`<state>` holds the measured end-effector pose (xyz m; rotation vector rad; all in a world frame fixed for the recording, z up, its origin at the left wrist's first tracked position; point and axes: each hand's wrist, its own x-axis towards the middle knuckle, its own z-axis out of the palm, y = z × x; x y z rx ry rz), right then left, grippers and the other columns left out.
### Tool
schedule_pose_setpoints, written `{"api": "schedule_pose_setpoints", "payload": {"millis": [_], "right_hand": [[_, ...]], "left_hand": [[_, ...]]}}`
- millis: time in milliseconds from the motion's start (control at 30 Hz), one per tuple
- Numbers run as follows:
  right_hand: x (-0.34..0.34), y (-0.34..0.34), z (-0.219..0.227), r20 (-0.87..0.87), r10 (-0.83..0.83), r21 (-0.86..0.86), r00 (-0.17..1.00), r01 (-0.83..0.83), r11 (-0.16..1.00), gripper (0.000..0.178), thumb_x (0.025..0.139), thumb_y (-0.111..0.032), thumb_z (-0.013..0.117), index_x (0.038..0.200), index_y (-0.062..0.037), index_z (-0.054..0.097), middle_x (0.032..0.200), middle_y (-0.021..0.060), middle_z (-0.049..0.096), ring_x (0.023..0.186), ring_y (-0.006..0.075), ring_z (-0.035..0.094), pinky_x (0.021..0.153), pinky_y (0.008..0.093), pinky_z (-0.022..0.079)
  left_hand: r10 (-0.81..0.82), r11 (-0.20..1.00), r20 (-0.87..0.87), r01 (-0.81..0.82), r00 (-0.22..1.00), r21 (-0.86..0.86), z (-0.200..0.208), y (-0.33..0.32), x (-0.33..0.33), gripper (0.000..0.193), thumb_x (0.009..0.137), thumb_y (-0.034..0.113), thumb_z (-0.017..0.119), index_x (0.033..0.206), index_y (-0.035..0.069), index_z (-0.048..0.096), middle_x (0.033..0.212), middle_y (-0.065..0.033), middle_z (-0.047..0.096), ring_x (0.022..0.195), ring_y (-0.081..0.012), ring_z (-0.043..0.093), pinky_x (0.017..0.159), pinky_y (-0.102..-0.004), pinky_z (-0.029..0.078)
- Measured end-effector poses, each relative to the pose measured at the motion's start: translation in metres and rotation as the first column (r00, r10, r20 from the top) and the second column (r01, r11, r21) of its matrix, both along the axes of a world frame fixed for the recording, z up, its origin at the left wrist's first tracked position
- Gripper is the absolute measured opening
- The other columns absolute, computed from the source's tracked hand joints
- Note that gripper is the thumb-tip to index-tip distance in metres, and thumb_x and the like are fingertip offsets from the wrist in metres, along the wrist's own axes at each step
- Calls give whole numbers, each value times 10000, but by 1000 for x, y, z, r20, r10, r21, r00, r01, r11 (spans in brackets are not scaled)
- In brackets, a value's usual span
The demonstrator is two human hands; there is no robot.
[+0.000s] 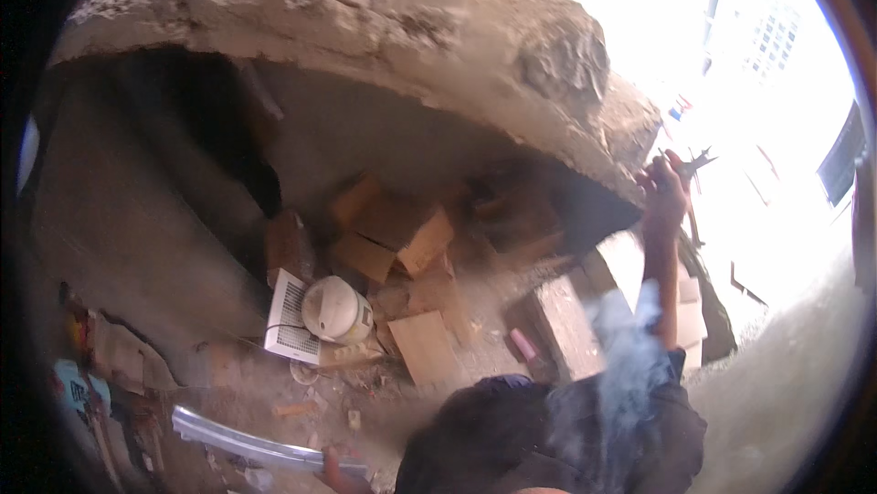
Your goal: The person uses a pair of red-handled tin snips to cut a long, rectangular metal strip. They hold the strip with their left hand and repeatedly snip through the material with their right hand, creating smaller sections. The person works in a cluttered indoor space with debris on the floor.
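At the lower left, my left hand (340, 474) is closed round the near end of a long, shiny metal channel profile (251, 444), which points off to the left. My right arm stretches up on the right, beside a rough concrete edge (585, 142). My right hand (665, 185) is closed on a pliers-like metal tool (702, 161) with spread pointed jaws. Glare and the fingers hide part of this tool, so its exact kind does not show.
Below the concrete ledge lie open cardboard boxes (393, 227), a white bucket (334, 309) and a white grille panel (292, 318). A pink cylinder (523, 345) rests beside a pale block (568, 325). Rubble litters the floor, and bright glare fills the upper right.
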<state>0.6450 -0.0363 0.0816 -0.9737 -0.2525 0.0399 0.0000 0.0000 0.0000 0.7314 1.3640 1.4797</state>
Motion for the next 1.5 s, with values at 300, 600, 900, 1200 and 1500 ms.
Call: {"api": "schedule_pose_setpoints", "payload": {"millis": [300,600,900,1200,1500], "right_hand": [[-15,33,174,657,224,-146,720,-170,975,558,795,-91,674,1334,-13,553,1157,146,645,1019,241,648,885,372,527],[-26,165,398,933,358,-360,42,39,932,469,852,-238,593,1272,-32,618,1186,116,656,997,207,640,879,328,496],[-78,178,480,656,706,-724,268,487,488,188,756,-238,662,892,-109,682,701,-6,577,622,128,549,524,296,435],[-81,202,504,552,794,-722,253,622,304,211,765,-252,653,882,-79,683,613,-1,526,523,134,499,484,309,428],[-84,218,493,566,817,-686,108,611,394,221,816,-256,652,947,-80,682,713,38,567,624,165,533,547,341,443]], "left_hand": [[-84,996,84,83,993,17,-49,9,64,576,818,147,689,1344,21,492,857,-108,638,624,-205,626,564,-332,552],[-69,998,81,69,994,4,-67,-15,66,499,851,95,675,1320,37,515,858,-107,646,602,-168,587,525,-294,502],[-46,999,133,42,990,31,-88,-28,52,430,885,43,661,1296,53,538,858,-105,654,580,-130,548,487,-256,451],[6,999,129,-13,992,52,-100,-45,46,443,861,64,677,1282,30,543,826,-98,642,560,-148,557,492,-284,474],[190,981,183,-193,965,-4,-69,-42,52,572,787,110,671,1313,-34,500,771,-67,585,557,-180,590,536,-344,564]]}}
